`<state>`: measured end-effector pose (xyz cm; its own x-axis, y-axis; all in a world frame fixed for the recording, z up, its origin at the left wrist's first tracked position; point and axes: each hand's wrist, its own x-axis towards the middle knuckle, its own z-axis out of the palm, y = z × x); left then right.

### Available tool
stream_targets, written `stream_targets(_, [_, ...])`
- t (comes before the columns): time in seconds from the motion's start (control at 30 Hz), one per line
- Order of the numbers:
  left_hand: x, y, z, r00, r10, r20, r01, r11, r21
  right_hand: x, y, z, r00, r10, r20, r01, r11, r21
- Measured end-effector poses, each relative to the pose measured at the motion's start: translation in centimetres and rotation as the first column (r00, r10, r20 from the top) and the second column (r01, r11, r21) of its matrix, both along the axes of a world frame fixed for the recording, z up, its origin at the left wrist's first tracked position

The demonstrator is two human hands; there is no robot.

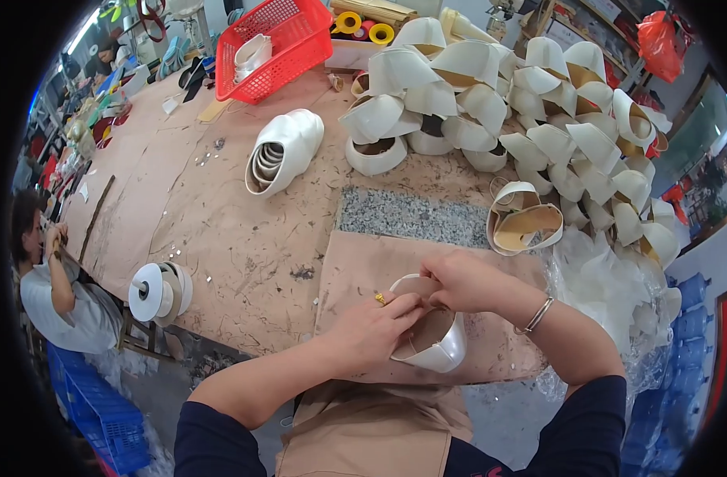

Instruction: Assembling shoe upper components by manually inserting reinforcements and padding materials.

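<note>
A pearly white shoe upper (pixel 443 350) lies on the brown work mat in front of me, its toe toward my body and its tan lining showing. My left hand (pixel 375 330), with a gold ring, grips the upper's left edge with bent fingers. My right hand (pixel 459 282), a bangle at its wrist, is closed at the upper's far edge. The fingertips of both hands meet over the opening. Whether a small piece sits between them is hidden. Right of the mat stands another white upper (pixel 526 219) with tan lining.
White uppers (pixel 459 95) are heaped at the back right, beside crumpled clear plastic (pixel 610 306). A nested stack of uppers (pixel 284 151) lies mid-table. A red basket (pixel 272 56) stands at the back, tape reels (pixel 161 292) at the left edge. Another person (pixel 61 278) sits far left.
</note>
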<state>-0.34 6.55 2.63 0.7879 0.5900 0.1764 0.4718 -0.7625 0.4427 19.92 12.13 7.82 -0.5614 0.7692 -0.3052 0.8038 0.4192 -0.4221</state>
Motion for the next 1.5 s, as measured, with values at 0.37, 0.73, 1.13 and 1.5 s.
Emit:
stream_targets(0.37, [2.2,1.8,1.9,0.985,-0.016,-0.173,0.001,0.996,-0.086,1.1,-1.0,-0.2,0.990,0.008,0.142,0.002,0.998,-0.068])
stream_targets(0.73, [5.8,2.5,2.3,0.957,-0.172,-0.234,0.179,0.984,0.005,7.5,-3.3,-0.1,0.983,-0.104,0.152,0.083,0.987,0.139])
stream_targets(1.13, [9.7,5.1,4.4,0.941,-0.090,-0.326,0.134,0.984,0.116,14.1,-1.5,2.0,0.975,-0.189,0.116,0.220,0.893,-0.393])
stream_targets(1.5, [4.1,-0.2,8.9,0.783,0.350,0.515,-0.480,0.865,0.143,8.6,-9.4,8.1,0.831,-0.286,-0.477,0.533,0.656,0.534])
